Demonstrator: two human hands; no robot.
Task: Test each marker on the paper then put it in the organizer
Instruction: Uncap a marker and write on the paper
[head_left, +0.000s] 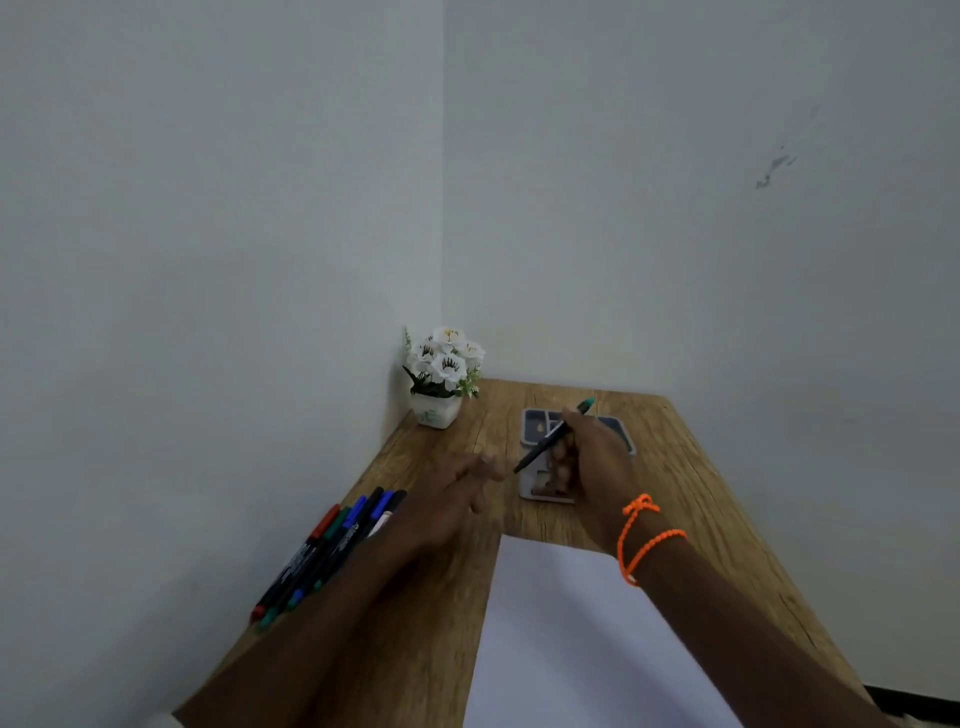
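My right hand (597, 457) grips a black marker with a green end (551, 436), held slanted in the air over the grey organizer (532, 431) at the far side of the table. Its dark tip points down and left. My left hand (467, 488) hovers just left of that tip with fingers stretched out, holding nothing. A white sheet of paper (566, 639) lies in front of me on the wooden table (691, 493). A bundle of several markers (332, 545) with red, green and blue caps lies along the table's left edge, partly under my left forearm.
A small white pot of white flowers (441, 379) stands in the far left corner against the walls. Grey walls close off the table on the left and the back. An orange cord bracelet (644, 535) wraps my right wrist.
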